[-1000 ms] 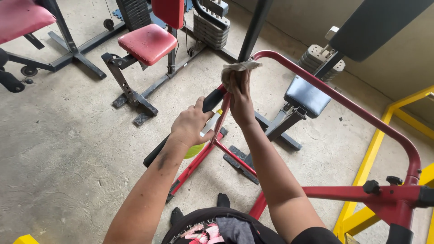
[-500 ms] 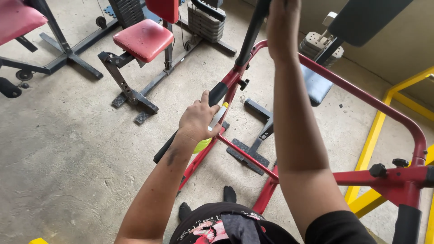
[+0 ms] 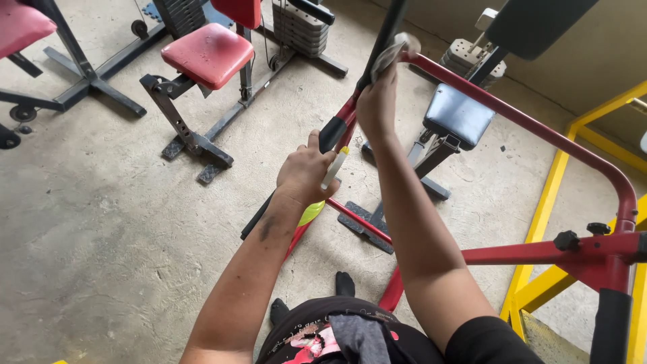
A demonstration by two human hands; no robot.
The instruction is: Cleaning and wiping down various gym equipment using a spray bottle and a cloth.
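The landmark is the red tubular frame point(image 3: 512, 125) of a gym machine, whose top bar runs from an upper bend near the picture's top centre down and to the right toward a black knob point(image 3: 566, 240).

Right hand point(image 3: 377, 101): positioned at the upper bend of the red tubular frame. The fingers are curled closed around a pale grey cloth point(image 3: 393, 52), which is pressed onto the tube. The cloth lies on the far side of the fingers, between them and the bar; the bar's long axis extends away from the hand, down and rightward. This hand is the one in contact with the frame's bend.

Left hand point(image 3: 306, 172): positioned lower, beside the frame's black foam grip point(image 3: 332, 133). The fingers are wrapped shut around a spray bottle point(image 3: 317, 199) with a white top and yellow-green body, which angles down and left below the fist. The thumb rests upward near the black grip.

Beyond the frame stand a blue padded seat point(image 3: 458, 116) and, to the left, a red padded seat point(image 3: 205, 54), all on a concrete floor point(image 3: 101, 222). A yellow rail point(image 3: 552, 202) runs along the frame's right.
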